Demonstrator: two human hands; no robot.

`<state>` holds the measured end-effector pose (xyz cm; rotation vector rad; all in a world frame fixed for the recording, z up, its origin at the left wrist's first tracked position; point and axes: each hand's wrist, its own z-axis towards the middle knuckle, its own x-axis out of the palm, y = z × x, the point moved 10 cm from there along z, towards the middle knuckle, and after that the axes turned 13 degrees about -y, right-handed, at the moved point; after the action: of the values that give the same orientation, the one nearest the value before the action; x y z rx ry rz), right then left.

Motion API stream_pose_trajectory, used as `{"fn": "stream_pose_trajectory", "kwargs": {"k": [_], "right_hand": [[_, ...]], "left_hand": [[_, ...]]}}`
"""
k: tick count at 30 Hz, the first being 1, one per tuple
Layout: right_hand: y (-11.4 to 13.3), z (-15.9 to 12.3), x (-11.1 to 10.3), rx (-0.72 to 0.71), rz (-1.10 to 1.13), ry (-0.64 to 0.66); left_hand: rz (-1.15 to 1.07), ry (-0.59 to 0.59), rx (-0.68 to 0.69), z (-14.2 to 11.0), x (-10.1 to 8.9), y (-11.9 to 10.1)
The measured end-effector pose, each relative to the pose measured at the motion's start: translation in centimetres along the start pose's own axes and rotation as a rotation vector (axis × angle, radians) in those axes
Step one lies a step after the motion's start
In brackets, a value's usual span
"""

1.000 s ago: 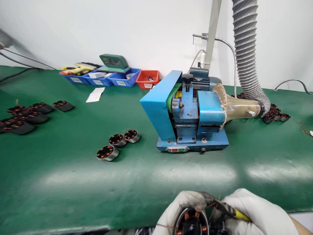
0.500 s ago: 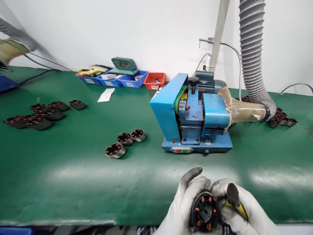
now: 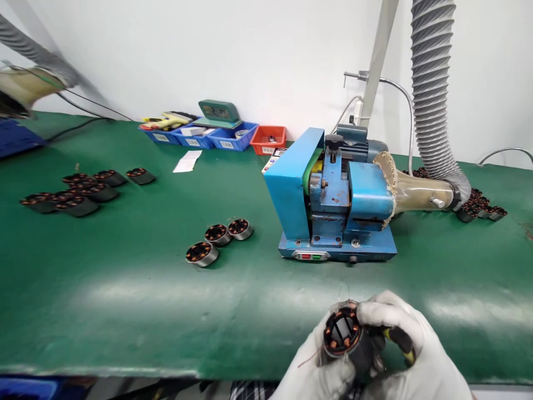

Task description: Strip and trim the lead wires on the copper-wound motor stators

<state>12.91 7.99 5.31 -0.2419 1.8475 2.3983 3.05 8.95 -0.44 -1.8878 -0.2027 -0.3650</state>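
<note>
Left hand [image 3: 310, 376] clasps the copper-wound ring [image 3: 343, 350] above the green bench's [image 3: 145, 333] near edge; right hand [image 3: 425, 355], curled round a yellow-black tool [image 3: 400, 339], touches its rim. Step: two-handed handling (apparently repositioning); turning calls for minding loose wires [image 3: 308, 359].

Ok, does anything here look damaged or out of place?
The tan collar where the clear nozzle meets the blue machine looks odd: its edge is ragged, torn-looking. Stray wires stick out by the wound ring in the left hand.
</note>
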Motion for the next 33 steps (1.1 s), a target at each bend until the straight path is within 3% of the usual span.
{"fn": "stream_pose_trajectory", "kwargs": {"k": [4,6,9,12,13,15,16,18,20,23,26,33], "right_hand": [[1.9,1.0,0.2,-0.126,0.054,-0.075],[1.1,1.6,0.1,-0.014,0.146,-0.098],[-1.3,2.2,0.0,0.316,0.358,-0.073],[-1.6,3.4,-2.4,0.405,0.579,-0.207],[-1.5,3.7,-3.8,0.373,0.564,-0.287],[-1.0,3.8,-5.7,0.31,0.32,-0.35],[-0.8,3.7,-5.7,0.289,0.122,-0.301],[-0.9,3.0,-4.1,0.257,-0.252,-0.081],[-1.3,2.0,-2.0,0.232,-0.457,0.159],[-1.4,1.0,0.3,0.253,-0.424,0.373],[-0.6,0.6,1.6,0.285,-0.264,0.482],[0.8,0.2,2.0,0.277,-0.279,0.524]], "left_hand": [[-0.019,-0.04,-0.02,-0.4,-0.1,0.3],[-0.028,-0.117,-0.064,-0.5,-1.1,0.8],[-0.022,-0.167,-0.091,-0.4,-1.9,1.3],[-0.018,-0.166,-0.042,-0.2,-2.1,0.6],[-0.024,-0.158,-0.02,-0.2,-2.2,0.3],[-0.05,-0.127,0.005,-0.1,-2.1,-0.4],[-0.063,-0.109,-0.002,-0.1,-2.1,-0.6],[-0.075,-0.074,-0.052,-0.2,-2.0,-0.5],[-0.065,-0.036,-0.116,-0.5,-1.9,-0.3],[-0.069,-0.026,-0.138,-0.9,-2.0,-0.3],[-0.09,-0.048,-0.084,-0.7,-2.6,-0.6],[0.009,0.096,0.025,2.6,-1.9,1.1]]}}
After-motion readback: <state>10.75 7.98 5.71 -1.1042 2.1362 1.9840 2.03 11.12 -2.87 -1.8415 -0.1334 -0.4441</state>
